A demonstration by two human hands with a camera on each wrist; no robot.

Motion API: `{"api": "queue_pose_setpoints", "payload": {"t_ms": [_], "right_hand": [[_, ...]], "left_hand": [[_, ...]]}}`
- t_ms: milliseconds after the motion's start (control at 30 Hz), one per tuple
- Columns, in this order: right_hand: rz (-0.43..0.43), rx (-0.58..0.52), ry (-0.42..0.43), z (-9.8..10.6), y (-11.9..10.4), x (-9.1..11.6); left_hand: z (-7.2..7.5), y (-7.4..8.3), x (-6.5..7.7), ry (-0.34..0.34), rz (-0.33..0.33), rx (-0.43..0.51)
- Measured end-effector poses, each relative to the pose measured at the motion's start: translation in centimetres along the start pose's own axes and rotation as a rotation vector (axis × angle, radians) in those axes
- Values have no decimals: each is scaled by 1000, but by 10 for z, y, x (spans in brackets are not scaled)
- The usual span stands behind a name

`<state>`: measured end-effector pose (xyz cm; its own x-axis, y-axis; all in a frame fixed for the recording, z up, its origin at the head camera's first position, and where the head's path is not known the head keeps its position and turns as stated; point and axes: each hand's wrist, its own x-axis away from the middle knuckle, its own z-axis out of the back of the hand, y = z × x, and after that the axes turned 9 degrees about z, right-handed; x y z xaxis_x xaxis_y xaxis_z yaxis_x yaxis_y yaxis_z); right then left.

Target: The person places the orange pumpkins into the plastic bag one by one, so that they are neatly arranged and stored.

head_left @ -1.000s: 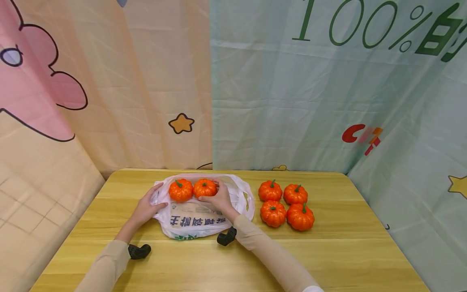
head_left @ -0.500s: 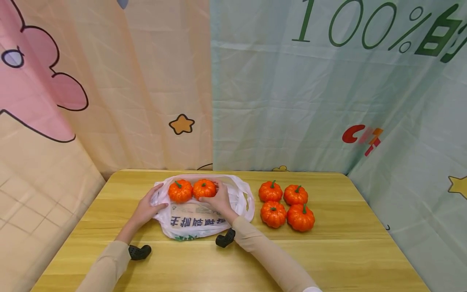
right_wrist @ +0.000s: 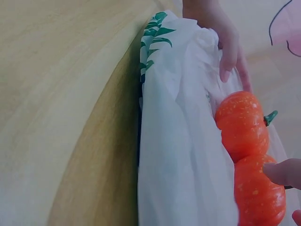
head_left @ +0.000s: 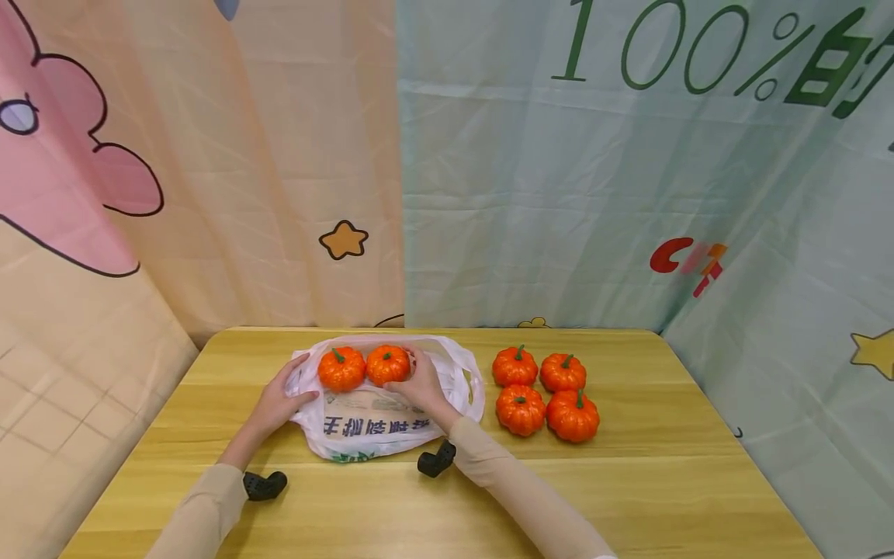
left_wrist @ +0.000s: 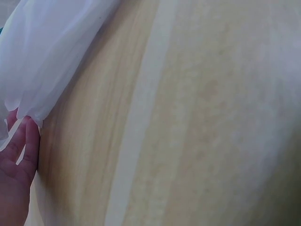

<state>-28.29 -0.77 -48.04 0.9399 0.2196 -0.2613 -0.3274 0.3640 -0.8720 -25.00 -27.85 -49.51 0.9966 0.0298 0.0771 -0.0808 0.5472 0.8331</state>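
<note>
A white plastic bag point(head_left: 377, 446) with dark printed characters and green leaf marks lies on the wooden table, its mouth spread. Two small orange pumpkins with green stems sit side by side in it, the left pumpkin point(head_left: 341, 369) touching the right pumpkin point(head_left: 387, 365). My left hand point(head_left: 276, 400) holds the bag's left edge between thumb and fingers; in the left wrist view its fingertips are at the gathered plastic point(left_wrist: 51, 61). With thumb in front and fingers behind, my right hand point(head_left: 424, 388) grips the right pumpkin. The right wrist view shows the thumb point(right_wrist: 284, 173) against that pumpkin's skin.
Several more orange pumpkins point(head_left: 521, 409) stand grouped on the table point(head_left: 670, 466) to the right of the bag. A printed curtain point(head_left: 531, 194) hangs behind the table and along its sides. Each wrist bears a black device point(head_left: 264, 486).
The head view has shifted slightly. Both hands keep their places, the left on the bag's edge and the right at the right pumpkin.
</note>
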Motion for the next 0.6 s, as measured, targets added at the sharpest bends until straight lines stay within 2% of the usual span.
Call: {"api": "queue_pose_setpoints", "payload": {"t_ms": [200,300,600], "right_hand": [[18,23,-3,13,-8,8],[39,0,-4,22,-11,13],[171,-64,20,52,-18,28]], "left_hand": [[0,1,1,-4,7,-3],[0,2,3,0,7,-12],[0,1,1,7,-4,-26]]}}
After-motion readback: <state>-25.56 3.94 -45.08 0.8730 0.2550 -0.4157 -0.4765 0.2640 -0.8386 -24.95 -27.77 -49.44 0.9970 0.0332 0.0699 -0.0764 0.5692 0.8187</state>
